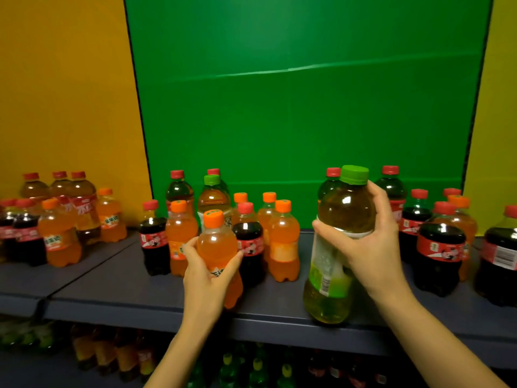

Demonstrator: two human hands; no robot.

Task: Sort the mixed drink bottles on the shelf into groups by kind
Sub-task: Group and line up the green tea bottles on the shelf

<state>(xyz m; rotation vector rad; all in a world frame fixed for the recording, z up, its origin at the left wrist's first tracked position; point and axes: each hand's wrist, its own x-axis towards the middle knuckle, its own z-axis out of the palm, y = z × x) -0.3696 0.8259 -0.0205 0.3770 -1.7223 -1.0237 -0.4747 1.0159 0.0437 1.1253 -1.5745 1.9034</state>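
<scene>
Left hand [205, 278] gripping orange soda bottle [218, 242], right hand [372, 247] gripping green-capped bottle [347, 211], perhaps tea

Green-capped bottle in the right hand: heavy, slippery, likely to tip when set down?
Probably heavy for its size: the green-capped bottle looks nearly full. It is tall, so likely tippier than the short orange bottles. The right hand grips its smooth bare shoulder, so it may slip.

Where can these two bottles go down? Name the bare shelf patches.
Bare shelf runs along the front edge, and in the gap between the left orange bottle and the cola bottle right of it. Crowded: behind that cola bottle, and among the colas at the right. The stretch behind the right hand is partly hidden.
</scene>
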